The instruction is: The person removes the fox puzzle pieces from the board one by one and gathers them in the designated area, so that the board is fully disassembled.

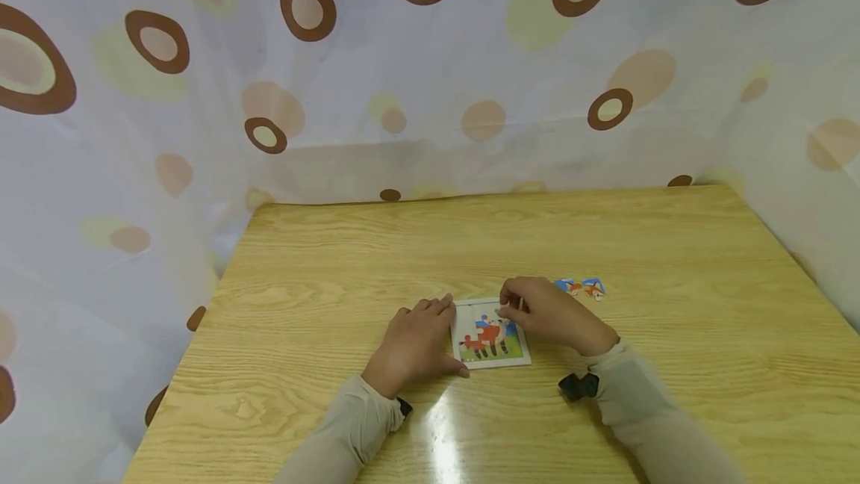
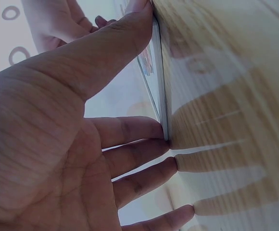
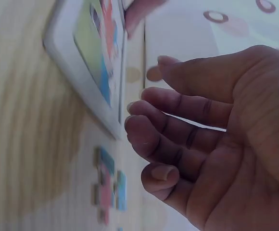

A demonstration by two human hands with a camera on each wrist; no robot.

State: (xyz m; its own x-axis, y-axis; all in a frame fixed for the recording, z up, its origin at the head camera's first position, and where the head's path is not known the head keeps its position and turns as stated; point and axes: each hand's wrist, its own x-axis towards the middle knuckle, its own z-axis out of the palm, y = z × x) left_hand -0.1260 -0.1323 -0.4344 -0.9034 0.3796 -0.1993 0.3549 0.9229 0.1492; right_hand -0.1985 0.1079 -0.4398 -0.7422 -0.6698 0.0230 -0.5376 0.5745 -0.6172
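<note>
My left hand (image 1: 413, 342) spread against the puzzle board (image 1: 497, 365) on the tabletop (image 1: 302, 282), right hand (image 1: 554, 316) curled over its far-right corner, can't tell if pinching; slack bracing could let a press skid it, unseating fitted pieces (image 1: 490, 334).

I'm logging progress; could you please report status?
Left hand touching white square puzzle tray; right hand over it, apparently empty; flat blue-and-orange pieces right of tray, not blocking.

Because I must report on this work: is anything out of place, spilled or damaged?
Nothing stands out. The partly filled jigsaw tray rests on the wooden table; loose puzzle pieces to its right suit unfinished assembly. No spill or damage shows.
</note>
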